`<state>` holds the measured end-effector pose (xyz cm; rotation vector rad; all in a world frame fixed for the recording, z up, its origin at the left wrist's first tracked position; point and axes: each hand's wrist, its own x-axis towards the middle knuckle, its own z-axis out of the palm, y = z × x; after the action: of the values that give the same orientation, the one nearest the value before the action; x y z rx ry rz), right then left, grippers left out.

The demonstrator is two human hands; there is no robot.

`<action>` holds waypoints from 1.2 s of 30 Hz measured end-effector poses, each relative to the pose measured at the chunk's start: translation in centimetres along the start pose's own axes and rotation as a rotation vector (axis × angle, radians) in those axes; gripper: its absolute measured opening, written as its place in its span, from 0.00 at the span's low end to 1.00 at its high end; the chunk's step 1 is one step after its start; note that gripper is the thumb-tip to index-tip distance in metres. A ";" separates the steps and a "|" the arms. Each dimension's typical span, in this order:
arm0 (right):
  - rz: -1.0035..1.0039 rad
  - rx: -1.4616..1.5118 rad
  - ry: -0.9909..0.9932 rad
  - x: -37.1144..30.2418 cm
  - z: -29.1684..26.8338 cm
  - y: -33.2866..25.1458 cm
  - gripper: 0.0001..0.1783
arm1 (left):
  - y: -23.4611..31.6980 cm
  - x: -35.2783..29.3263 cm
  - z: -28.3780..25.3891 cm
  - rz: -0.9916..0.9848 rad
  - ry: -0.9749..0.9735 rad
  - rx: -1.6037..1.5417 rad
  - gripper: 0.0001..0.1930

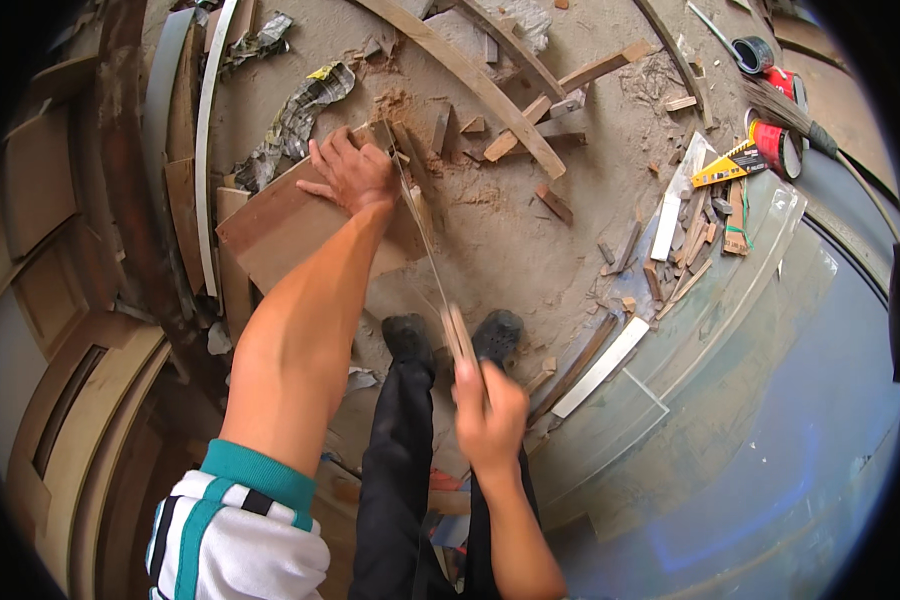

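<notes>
My right hand (490, 410) is closed around the wooden handle of a saw (425, 240). Its thin blade runs up and away from me, edge-on and slightly blurred, to the far right corner of a brown wooden board (270, 230). On that board my left hand (355, 172) presses down, thumb stretched to the left and the other fingers bent over a small wood piece (372, 132). The blade passes just right of those fingers. Where exactly it meets the wood is hard to make out. Reddish sawdust lies on the ground beyond.
Curved wooden strips (470, 85) and offcuts litter the ground ahead. At right lie a glass sheet (730, 400), scrap pieces, a yellow-black package (727, 165) and red tins (775, 148). Wooden frames (80, 430) crowd the left. My shoes (407, 338) stand below the board.
</notes>
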<state>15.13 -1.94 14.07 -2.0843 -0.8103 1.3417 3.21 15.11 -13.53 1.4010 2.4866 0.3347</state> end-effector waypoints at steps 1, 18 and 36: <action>-0.030 -0.068 0.001 2.8 1.6 1.1 0.19 | 0.0 -0.3 0.3 0.012 -0.009 0.012 0.23; -0.042 0.013 0.027 0.9 0.7 5.3 0.18 | -0.2 0.0 -0.4 -0.023 -0.047 -0.008 0.23; 0.071 -0.185 -0.036 10.8 4.5 -4.2 0.29 | 0.9 0.1 -0.3 -0.034 -0.095 -0.010 0.21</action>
<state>13.70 9.19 8.83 -2.2557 -0.9146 1.3919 3.80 15.64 -12.92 1.3371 2.4260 0.2672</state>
